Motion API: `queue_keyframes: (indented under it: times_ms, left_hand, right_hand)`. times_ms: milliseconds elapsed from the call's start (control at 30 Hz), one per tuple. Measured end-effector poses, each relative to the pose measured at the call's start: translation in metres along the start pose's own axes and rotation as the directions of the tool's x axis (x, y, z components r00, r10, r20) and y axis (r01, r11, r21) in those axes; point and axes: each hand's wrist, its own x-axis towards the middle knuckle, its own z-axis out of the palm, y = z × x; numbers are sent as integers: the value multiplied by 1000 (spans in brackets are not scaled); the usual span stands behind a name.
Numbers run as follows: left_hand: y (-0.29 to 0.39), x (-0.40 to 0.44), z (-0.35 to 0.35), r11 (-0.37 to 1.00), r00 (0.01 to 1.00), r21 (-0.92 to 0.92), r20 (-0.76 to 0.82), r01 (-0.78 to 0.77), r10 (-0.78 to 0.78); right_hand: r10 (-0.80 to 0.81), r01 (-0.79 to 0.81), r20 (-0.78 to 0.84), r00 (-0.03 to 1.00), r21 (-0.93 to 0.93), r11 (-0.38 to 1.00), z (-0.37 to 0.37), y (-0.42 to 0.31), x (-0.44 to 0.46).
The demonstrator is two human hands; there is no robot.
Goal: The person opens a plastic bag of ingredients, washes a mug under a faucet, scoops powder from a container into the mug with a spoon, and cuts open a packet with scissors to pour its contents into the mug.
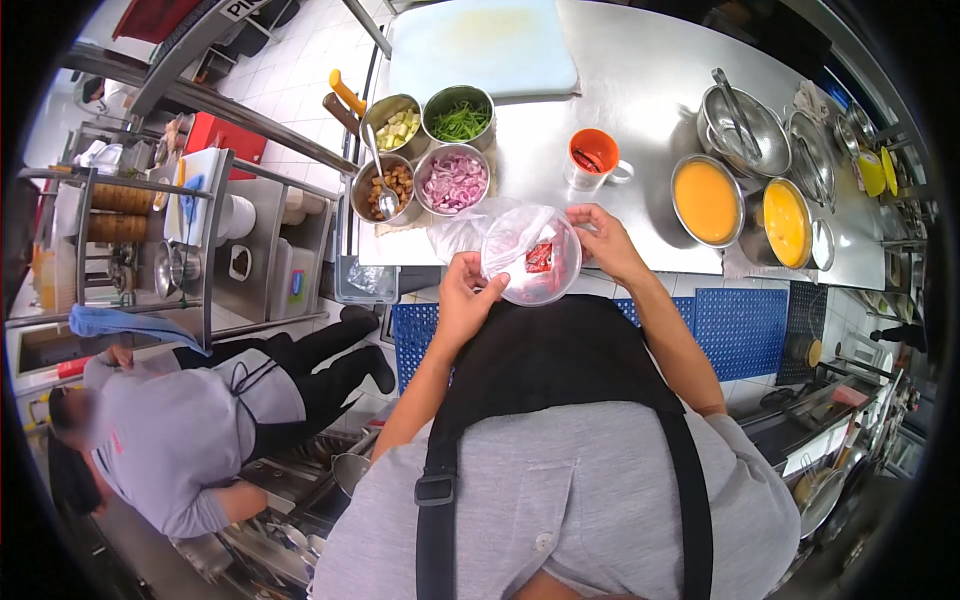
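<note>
A clear round tub with something red in it is held between my hands at the table's front edge. My left hand has its fingers closed on the tub's left rim, beside a crumpled clear plastic bag. On the tub's upper right rim, my right hand pinches the edge. Just above stands an orange cup with red pieces inside. To the left are metal pots of sliced red onion, chopped greens, pale cubes and brown pieces with a spoon.
A pale cutting board lies at the back of the steel table. Two containers of orange liquid and a metal strainer stand on the right. Another person is at the lower left.
</note>
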Motion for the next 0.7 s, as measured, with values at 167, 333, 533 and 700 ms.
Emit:
queue_keyframes:
  times_ms: [167, 333, 533, 700]
  left_hand:
    - [2, 2, 7, 947, 954, -120, 79, 297, -289]
    - [11, 0, 8, 908, 950, -281, 52, 310, -308]
    - [17, 1, 14, 969, 987, -214, -76, 121, -140]
    - [-8, 22, 20, 968, 986, -251, -160, 7, -48]
  right_hand:
    - [112, -103, 73, 991, -116, 988, -7, 0, 10]
    - [-39, 41, 40, 998, -63, 997, -10, -13, -10]
    - [-22, 40, 184, 983, -94, 995, -31, -14, -45]
    - [87, -10, 350, 933, -218, 976, -18, -2, -40]
